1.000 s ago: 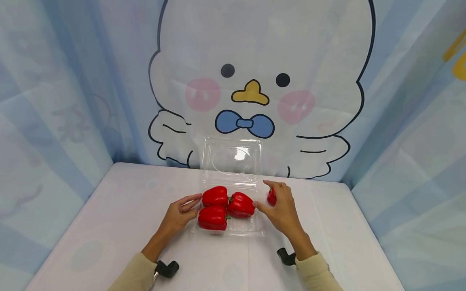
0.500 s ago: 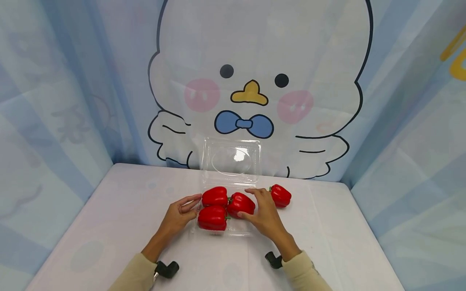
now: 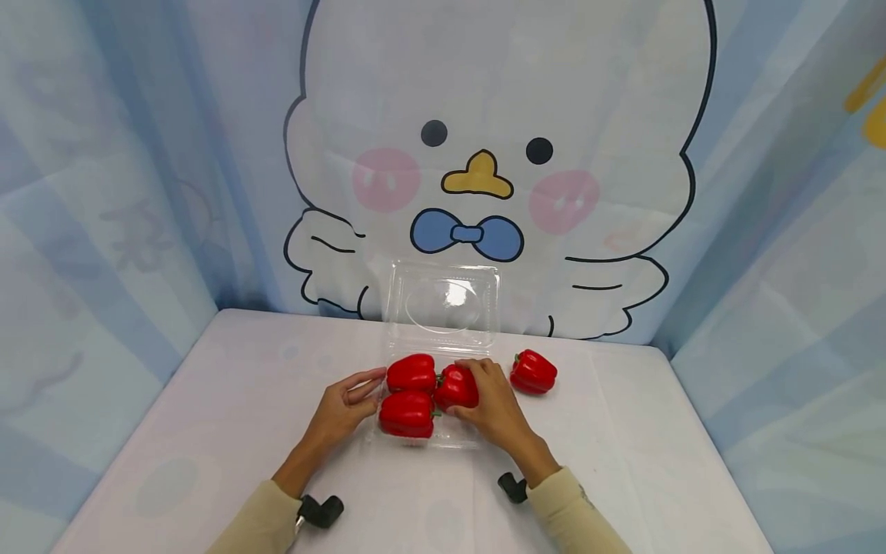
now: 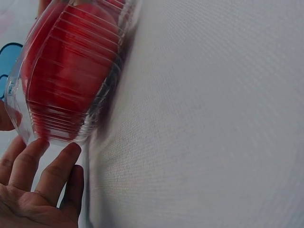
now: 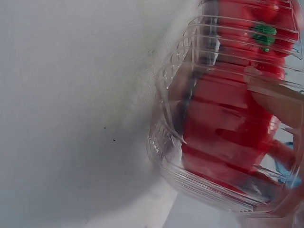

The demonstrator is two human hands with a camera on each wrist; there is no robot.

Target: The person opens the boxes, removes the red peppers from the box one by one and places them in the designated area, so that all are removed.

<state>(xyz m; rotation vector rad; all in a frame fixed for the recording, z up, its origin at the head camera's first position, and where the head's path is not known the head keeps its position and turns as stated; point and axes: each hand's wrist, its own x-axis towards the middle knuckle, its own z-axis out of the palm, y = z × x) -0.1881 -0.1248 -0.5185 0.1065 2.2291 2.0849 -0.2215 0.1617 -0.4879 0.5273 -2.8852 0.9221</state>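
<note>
A clear plastic clamshell box [image 3: 457, 437] lies with its lid [image 3: 443, 304] raised at the back. Inside sit two red bell peppers on the left, the far pepper [image 3: 411, 373] and the near pepper [image 3: 405, 415]. My right hand [image 3: 497, 404] reaches into the box and grips a third bell pepper [image 3: 457, 386], thumb on its near side and fingers beyond. Through the ribbed wall, the right wrist view shows this gripped pepper [image 5: 223, 123]. Fairly straight fingers of my left hand [image 3: 338, 412] touch the box's left side; the left wrist view shows their tips [image 4: 71, 151] against the wall.
Another red bell pepper [image 3: 533, 372] lies on the table just right of the box. A pale cloth covers the table [image 3: 228, 431]. Behind it hangs a curtain [image 3: 609, 200] with a cartoon bird, and the lid stands close to it.
My right hand has moved left from beside the loose pepper to the right-hand pepper in the box and closed round it. My left hand has stayed at the box's side.
</note>
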